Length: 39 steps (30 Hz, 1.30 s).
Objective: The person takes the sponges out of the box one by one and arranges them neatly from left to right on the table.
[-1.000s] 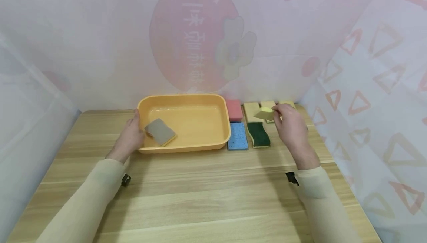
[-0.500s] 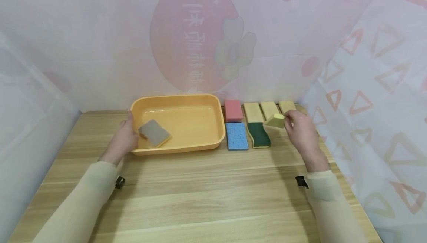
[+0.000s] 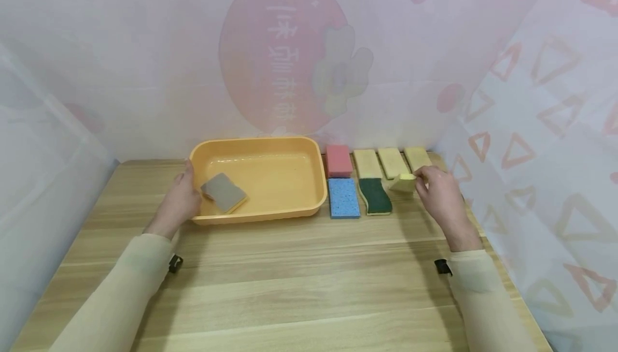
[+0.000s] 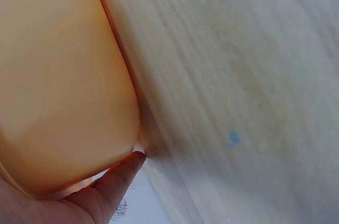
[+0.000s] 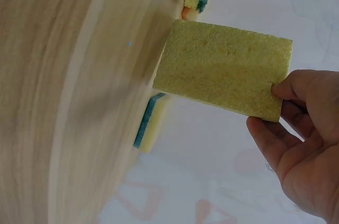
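Note:
A yellow sponge (image 3: 404,182) (image 5: 225,70) is pinched at one end by my right hand (image 3: 443,197) (image 5: 312,144). It is tilted, its far end low by the table in the right wrist view. My left hand (image 3: 174,200) (image 4: 95,200) grips the left side of the orange-yellow plastic basin (image 3: 260,215) (image 4: 63,86); part of its fingers is hidden by the wall. Inside the basin, toward its left, lies a grey-topped sponge (image 3: 224,192). A dark green wavy scouring sponge (image 3: 375,196) lies left of the held sponge.
Between the basin and the green sponge are a blue sponge (image 3: 344,198) and a pink sponge (image 3: 339,160). Pale yellow sponges (image 3: 368,163) (image 3: 392,162) (image 3: 417,157) line the back edge. Printed cloth walls (image 3: 169,73) enclose the wooden table (image 3: 289,282).
The basin has slid slightly left with my left hand, opening a gap to the pink sponge. My right hand has carried the yellow sponge right and down, toward the table.

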Motion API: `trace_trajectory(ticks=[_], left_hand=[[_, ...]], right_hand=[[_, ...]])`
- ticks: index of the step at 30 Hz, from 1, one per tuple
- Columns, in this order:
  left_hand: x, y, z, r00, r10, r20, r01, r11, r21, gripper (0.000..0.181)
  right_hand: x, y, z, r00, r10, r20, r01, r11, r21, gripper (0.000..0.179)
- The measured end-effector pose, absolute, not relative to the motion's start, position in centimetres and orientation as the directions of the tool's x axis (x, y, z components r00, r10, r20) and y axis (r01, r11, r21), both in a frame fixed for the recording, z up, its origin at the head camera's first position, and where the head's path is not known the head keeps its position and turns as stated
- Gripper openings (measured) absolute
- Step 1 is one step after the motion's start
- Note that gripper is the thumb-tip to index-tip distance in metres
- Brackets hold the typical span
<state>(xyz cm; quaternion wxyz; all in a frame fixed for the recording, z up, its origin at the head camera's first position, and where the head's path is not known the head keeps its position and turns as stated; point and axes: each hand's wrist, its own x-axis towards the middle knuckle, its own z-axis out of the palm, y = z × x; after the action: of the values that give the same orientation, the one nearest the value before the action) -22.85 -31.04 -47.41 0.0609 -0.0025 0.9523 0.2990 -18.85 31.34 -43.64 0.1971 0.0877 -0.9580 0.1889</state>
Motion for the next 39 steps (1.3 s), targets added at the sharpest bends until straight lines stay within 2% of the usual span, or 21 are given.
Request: trace_trajectory(ticks=[5, 10, 22, 39], left_hand=[[-22.8, -31.0, -47.0, -0.993, 0.033, -0.111, -0.035, 0.825, 0.564, 0.107], [-22.7, -31.1, -46.7, -0.993, 0.035, -0.113, -0.034, 0.826, 0.562, 0.107], [-22.6, -31.2, -46.8, -0.994, 0.044, -0.101, -0.020, 0.829, 0.559, 0.105], [-22.5, -31.0, -46.5, -0.993, 0.037, -0.112, -0.033, 0.825, 0.564, 0.104]], right_hand=[[-18.6, 31.9, -43.8, -0.911, -0.113, 0.396, -0.255, 0.909, -0.328, 0.016], [-18.4, 32.5, -43.5, -0.934, -0.148, 0.325, -0.262, 0.903, -0.342, 0.020], [-18.6, 33.9, -44.6, -0.932, -0.346, 0.107, -0.362, 0.900, -0.243, 0.024], [-18.0, 33.9, -45.1, -0.912, -0.410, 0.019, -0.396, 0.867, -0.302, 0.028]])
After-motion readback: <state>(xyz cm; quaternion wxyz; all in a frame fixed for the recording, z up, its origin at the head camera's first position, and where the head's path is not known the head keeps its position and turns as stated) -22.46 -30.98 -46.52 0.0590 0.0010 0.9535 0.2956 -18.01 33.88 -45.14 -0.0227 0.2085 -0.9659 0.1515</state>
